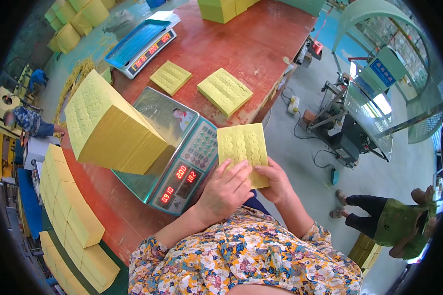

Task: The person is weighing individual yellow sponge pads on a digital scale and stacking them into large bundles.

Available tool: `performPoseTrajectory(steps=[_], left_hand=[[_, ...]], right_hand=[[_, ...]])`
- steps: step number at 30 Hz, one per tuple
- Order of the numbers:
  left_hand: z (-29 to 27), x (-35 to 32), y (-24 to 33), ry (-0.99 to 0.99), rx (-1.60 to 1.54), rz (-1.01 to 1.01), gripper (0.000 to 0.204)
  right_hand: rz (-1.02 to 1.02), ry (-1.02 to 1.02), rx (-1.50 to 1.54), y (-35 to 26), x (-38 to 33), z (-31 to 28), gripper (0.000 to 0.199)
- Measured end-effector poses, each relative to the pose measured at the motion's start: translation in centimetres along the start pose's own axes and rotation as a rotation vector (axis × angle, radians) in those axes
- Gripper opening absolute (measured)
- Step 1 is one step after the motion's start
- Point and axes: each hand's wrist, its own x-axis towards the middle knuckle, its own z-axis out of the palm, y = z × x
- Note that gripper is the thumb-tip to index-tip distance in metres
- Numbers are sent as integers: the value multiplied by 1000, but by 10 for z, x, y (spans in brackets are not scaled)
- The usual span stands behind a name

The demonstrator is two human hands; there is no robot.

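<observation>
I look down on a red counter (241,44) with a silver weighing scale (174,147) sitting at its near edge; I place everything else relative to that scale.

On the scale's steel pan, toward its left side, rests a tall stack of yellow embossed paper (110,130), tilted in the wide lens. The scale's front panel shows red lit digits, facing me.

Just right of the scale, off the counter's edge, my two hands hold a thin bundle of yellow sheets (242,147) upright. My left hand (225,191) is closed over the bundle's lower left part, fingers spread across its face. My right hand (275,183) grips the lower right corner, thumb on the front, fingers behind. Both forearms come up from a flowered sleeve at the bottom.

Beyond the scale, farther up the counter, two small yellow stacks lie flat: a small stack (171,77) on the left and a thicker stack (225,91) on the right, apart from each other. Further back still sits a second scale with a blue tray (142,43).

Left of the scale, below the counter's edge, a row of yellow bundles (66,211) is stacked side by side. Right of the scale, across the grey floor (300,162), stands a machine (354,123), and another person (394,223) bends nearby.
</observation>
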Motion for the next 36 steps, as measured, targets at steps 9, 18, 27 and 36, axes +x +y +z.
performPoseTrajectory(steps=[9, 18, 27, 36], left_hand=[[-13, 2, -18, 273, -355, -601, 28], [8, 9, 5, 809, -688, -1195, 17], [4, 28, 18, 931, -593, -1274, 19], [-25, -16, 38, 1147, -148, -1414, 22]], right_hand=[[-315, -108, -631, -112, 150, -4, 54], [-32, -183, -1055, -129, 277, -1, 55], [-149, -232, -1123, -124, 285, -12, 56], [-562, -136, -1497, -136, 248, -7, 48]])
